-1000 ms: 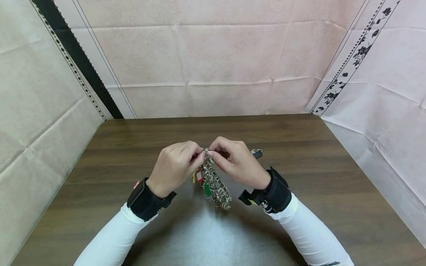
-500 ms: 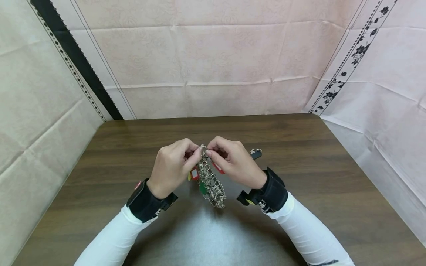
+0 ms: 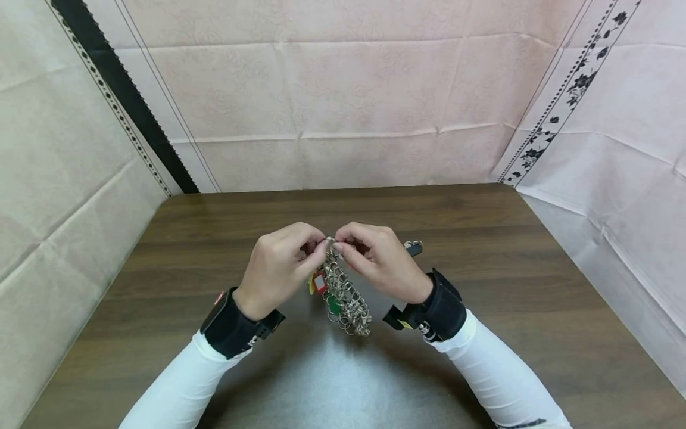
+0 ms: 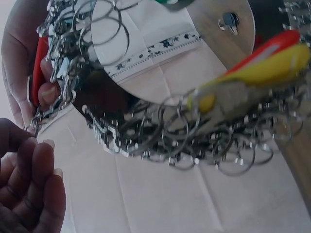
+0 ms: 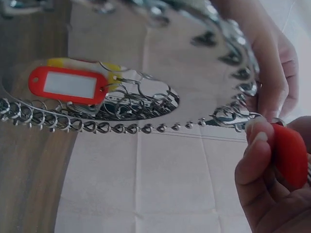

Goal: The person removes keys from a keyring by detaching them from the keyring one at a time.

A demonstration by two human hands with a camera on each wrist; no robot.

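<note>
In the head view, a bunch of linked metal rings and clasps point(image 3: 347, 301) hangs in a long loop below both hands. My left hand point(image 3: 281, 268) pinches its top end between thumb and fingertips. Opposite it, my right hand point(image 3: 380, 262) pinches a small ring at the same spot, fingertips nearly meeting. A red tag point(image 5: 290, 155) sits at the right fingers in the right wrist view. On the loop hang another red tag with a white label point(image 3: 320, 282), a green tag point(image 3: 333, 305) and a yellow tag point(image 4: 267, 70). The fingers partly hide the join.
Behind the right hand, a small dark item with a metal ring point(image 3: 414, 248) lies on the brown wooden table point(image 3: 225, 214). Pale cloth point(image 3: 343, 89) hangs along the back and sides. Black bands point(image 3: 238, 322) wrap both wrists.
The loop and the left fingertips shifted left, then came back slightly right. A red tag that showed below the right hand half a second ago is now hidden in the head view.
</note>
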